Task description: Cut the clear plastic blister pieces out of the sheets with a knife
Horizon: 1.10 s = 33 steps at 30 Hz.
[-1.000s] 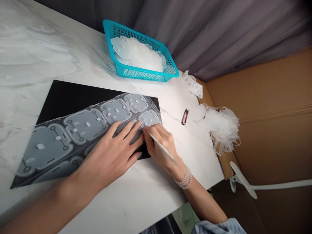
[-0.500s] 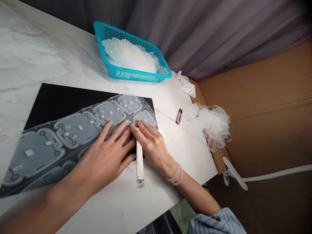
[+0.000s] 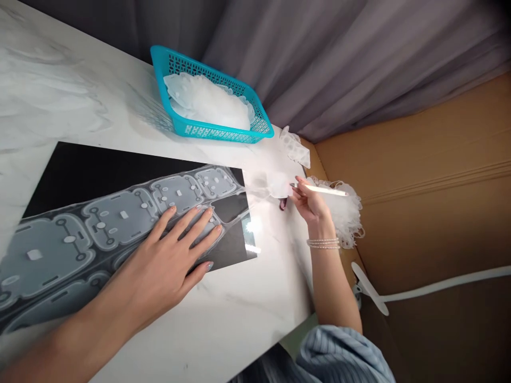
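Beside white netting, right hand pinches a white stick, left hand lies open on clear film.

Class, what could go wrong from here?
The left hand alone pins the translucent patterned sheet to the black board, so the sheet may shift if it lifts. The right hand, holding a white stick, sits just above small pink thread snips, risking a nick. The white offcut pile at the table edge might slip off.
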Motion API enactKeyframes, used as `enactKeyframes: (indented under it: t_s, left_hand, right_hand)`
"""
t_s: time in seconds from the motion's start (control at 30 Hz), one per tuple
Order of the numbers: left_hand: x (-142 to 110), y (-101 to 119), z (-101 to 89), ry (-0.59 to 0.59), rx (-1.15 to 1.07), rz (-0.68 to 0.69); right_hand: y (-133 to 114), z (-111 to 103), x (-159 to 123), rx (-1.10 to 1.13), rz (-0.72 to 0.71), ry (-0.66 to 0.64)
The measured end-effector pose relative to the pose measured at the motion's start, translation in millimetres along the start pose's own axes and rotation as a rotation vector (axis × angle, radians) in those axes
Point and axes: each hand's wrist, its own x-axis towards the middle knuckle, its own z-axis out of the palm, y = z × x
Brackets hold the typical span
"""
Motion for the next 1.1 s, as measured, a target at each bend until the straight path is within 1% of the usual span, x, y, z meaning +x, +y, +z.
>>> enactKeyframes:
  t_s: [0.07, 0.13, 0.2, 0.27, 0.3, 0.37, 0.4, 0.43, 0.47, 0.53, 0.57, 0.6, 0.63, 0.67, 0.7, 0.77, 0.87, 1.0, 1.1]
  left_hand:
    - [-1, -1, 2.8, 0.004, 0.002, 0.007]
    - [-3, -4, 6.6, 0.006, 0.003, 0.012]
    - [-4, -6, 10.6, 0.011, -0.005, 0.019]
    - [-4, -9, 12.3, 0.029, -0.036, 0.036]
    - [-3, -9, 11.4, 0.049, -0.066, 0.040]
    - [0, -9, 3.9, 0.093, -0.184, 0.000]
    - [2, -9, -2.7, 0.114, -0.278, -0.063]
    - [5, -8, -11.1, 0.126, -0.398, -0.162]
    - [9, -8, -20.5, 0.123, -0.546, -0.289]
    - [16, -7, -40.1, 0.064, -0.922, -0.554]
    - [19, -6, -48.8, 0.013, -1.129, -0.657]
    - [21, -6, -56.2, -0.042, -1.331, -0.722]
    - [22, -5, -61.9, -0.092, -1.507, -0.751]
    - [22, -5, -66.1, -0.133, -1.644, -0.754]
    - [22, -4, -68.8, -0.161, -1.736, -0.750]
    - [19, -3, -71.2, -0.188, -1.821, -0.738]
    - [15, -2, -72.2, -0.185, -1.843, -0.746]
    - [11, -5, -74.5, -0.206, -1.837, -0.769]
    - [7, -7, -76.1, -0.220, -1.761, -0.817]
  right_hand:
    - [-4, -31, 18, 0.014, 0.019, 0.062]
    - [-8, -53, 23, 0.041, 0.004, 0.123]
    - [-12, -64, 15, 0.083, -0.032, 0.157]
    - [-18, -61, -1, 0.131, -0.061, 0.138]
    - [-20, -55, -10, 0.153, -0.068, 0.112]
    - [-25, -34, -31, 0.191, -0.064, 0.043]
    - [-27, -19, -42, 0.215, -0.048, -0.002]
    - [-29, -4, -53, 0.252, -0.023, -0.054]
    - [-31, 13, -64, 0.328, 0.027, -0.133]
    - [-36, 45, -84, 0.449, 0.139, -0.306]
    - [-38, 59, -93, 0.488, 0.190, -0.385]
    - [-40, 72, -101, 0.507, 0.233, -0.455]
    - [-42, 82, -108, 0.512, 0.271, -0.514]
    - [-43, 90, -113, 0.510, 0.300, -0.562]
    - [-44, 96, -118, 0.503, 0.321, -0.599]
    - [-44, 101, -125, 0.478, 0.339, -0.639]
    - [-44, 101, -132, 0.420, 0.314, -0.630]
    - [-47, 98, -137, 0.359, 0.275, -0.611]
    - [-46, 98, -138, 0.280, 0.270, -0.589]
